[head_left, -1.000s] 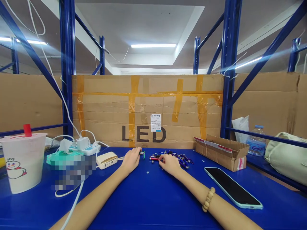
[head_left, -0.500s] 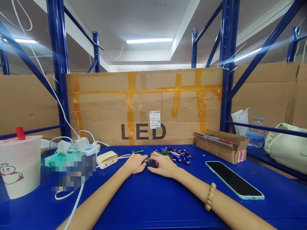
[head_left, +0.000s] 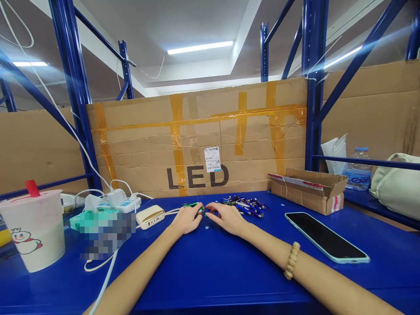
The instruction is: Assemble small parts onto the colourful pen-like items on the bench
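Observation:
My left hand (head_left: 187,218) is closed, with a green pen (head_left: 199,211) pinched at its fingertips; most of the pen is hidden by the fingers. Facing it, my right hand (head_left: 228,217) has its thumb and fingers curled together close to the pen's end. A small green bit shows at the right fingertips, too small to name. Just behind the left hand lies another green pen (head_left: 189,204). A pile of blue, green and dark pens (head_left: 251,207) spreads beyond the right hand.
A phone (head_left: 326,237) and an open cardboard box (head_left: 306,192) are on the right of the blue table (head_left: 210,271). At left stand a lidded cup (head_left: 39,232), a power bank (head_left: 150,217) and a power strip (head_left: 129,204) with white cables. A large carton (head_left: 147,153) closes off the back.
The view has tilted and shifted slightly. Both hands stay together at the pen; the right thumb has moved closer to its fingers.

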`<move>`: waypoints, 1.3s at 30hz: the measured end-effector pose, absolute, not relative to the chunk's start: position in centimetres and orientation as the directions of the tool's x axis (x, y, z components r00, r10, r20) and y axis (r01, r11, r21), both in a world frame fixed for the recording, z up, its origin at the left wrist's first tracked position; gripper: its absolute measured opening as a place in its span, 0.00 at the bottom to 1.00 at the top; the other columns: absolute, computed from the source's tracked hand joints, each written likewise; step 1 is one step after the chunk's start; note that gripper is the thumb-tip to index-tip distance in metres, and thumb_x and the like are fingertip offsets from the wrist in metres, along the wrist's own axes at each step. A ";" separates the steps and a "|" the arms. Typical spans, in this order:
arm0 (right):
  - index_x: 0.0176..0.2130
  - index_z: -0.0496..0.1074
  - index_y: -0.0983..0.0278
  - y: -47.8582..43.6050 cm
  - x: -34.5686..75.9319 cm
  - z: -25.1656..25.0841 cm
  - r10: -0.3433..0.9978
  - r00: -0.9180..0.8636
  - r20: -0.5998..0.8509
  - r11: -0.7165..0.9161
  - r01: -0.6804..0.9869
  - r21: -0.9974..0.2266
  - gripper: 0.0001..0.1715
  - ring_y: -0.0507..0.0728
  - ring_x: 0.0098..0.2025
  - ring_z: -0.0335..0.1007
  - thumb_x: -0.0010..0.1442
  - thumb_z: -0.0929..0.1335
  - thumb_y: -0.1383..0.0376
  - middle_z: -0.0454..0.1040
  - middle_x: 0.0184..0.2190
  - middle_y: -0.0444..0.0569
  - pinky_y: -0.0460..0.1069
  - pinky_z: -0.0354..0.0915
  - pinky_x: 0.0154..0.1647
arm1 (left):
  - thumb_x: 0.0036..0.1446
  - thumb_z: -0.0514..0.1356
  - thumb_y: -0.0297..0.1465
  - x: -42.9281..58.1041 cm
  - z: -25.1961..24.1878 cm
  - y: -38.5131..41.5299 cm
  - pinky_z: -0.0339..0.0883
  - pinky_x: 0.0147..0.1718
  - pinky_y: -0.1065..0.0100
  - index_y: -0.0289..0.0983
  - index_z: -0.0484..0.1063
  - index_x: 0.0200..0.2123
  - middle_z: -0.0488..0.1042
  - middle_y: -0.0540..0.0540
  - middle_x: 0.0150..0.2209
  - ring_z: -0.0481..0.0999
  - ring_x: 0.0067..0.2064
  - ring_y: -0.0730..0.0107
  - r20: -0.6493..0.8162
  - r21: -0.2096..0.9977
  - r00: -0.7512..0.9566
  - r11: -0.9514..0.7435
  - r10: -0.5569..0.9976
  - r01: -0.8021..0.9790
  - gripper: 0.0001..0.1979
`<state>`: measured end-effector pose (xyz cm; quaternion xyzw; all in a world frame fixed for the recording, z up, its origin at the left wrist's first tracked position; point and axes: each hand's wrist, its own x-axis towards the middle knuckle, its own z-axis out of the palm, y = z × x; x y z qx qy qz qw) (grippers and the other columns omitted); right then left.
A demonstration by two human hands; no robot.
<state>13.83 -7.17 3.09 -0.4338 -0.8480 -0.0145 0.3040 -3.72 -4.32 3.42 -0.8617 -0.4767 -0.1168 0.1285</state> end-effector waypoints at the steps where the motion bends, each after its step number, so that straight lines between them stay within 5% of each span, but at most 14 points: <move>1: 0.48 0.65 0.60 -7.3 13.9 3.1 0.722 -0.434 0.539 0.633 0.728 -0.263 0.21 0.53 0.36 0.68 0.58 0.58 0.54 0.73 0.37 0.45 0.46 0.60 0.34 | 0.55 0.44 0.31 -3.8 3.4 -4.4 0.61 0.33 0.68 0.40 0.60 0.43 0.74 0.47 0.35 0.73 0.38 0.63 0.337 -0.125 0.541 -0.533 0.771 0.837 0.13; 16: 0.31 0.71 0.62 -6.5 13.8 2.4 0.723 -0.435 0.537 0.648 0.696 -0.309 0.09 0.46 0.25 0.65 0.52 0.66 0.60 0.71 0.32 0.43 0.42 0.55 0.25 | 0.53 0.47 0.32 -3.9 3.0 -4.2 0.60 0.29 0.70 0.39 0.65 0.34 0.73 0.48 0.27 0.73 0.31 0.65 0.316 -0.235 0.657 -0.615 0.684 0.753 0.09; 21: 0.28 0.71 0.63 -6.7 13.7 2.9 0.714 -0.415 0.564 0.637 0.720 -0.277 0.06 0.46 0.25 0.65 0.51 0.66 0.62 0.71 0.38 0.43 0.42 0.56 0.27 | 0.54 0.46 0.36 -3.5 3.1 -4.3 0.60 0.29 0.68 0.38 0.67 0.30 0.74 0.45 0.27 0.73 0.32 0.62 0.337 -0.193 0.571 -0.539 0.749 0.820 0.12; 26: 0.29 0.71 0.63 -6.9 13.7 3.2 0.762 -0.356 0.541 0.532 0.820 -0.210 0.10 0.51 0.30 0.67 0.55 0.64 0.60 0.74 0.29 0.44 0.43 0.55 0.28 | 0.55 0.44 0.37 -3.3 3.1 -3.9 0.60 0.28 0.68 0.38 0.66 0.27 0.74 0.45 0.29 0.73 0.33 0.61 0.346 -0.086 0.433 -0.432 0.832 0.898 0.15; 33: 0.32 0.70 0.62 -6.6 13.8 2.8 0.731 -0.339 0.592 0.548 0.809 -0.214 0.14 0.51 0.34 0.68 0.59 0.59 0.58 0.73 0.33 0.44 0.44 0.56 0.29 | 0.56 0.45 0.37 -3.5 2.7 -3.6 0.60 0.30 0.68 0.38 0.63 0.36 0.73 0.45 0.31 0.73 0.33 0.63 0.398 -0.070 0.461 -0.474 0.793 0.878 0.12; 39: 0.31 0.71 0.62 -6.6 13.9 2.8 0.738 -0.398 0.544 0.551 0.822 -0.145 0.11 0.51 0.35 0.69 0.57 0.62 0.60 0.71 0.37 0.44 0.43 0.55 0.27 | 0.49 0.52 0.35 -3.5 2.5 -3.5 0.60 0.34 0.67 0.38 0.63 0.32 0.69 0.47 0.28 0.68 0.38 0.63 0.469 -0.036 0.419 -0.457 0.778 0.889 0.08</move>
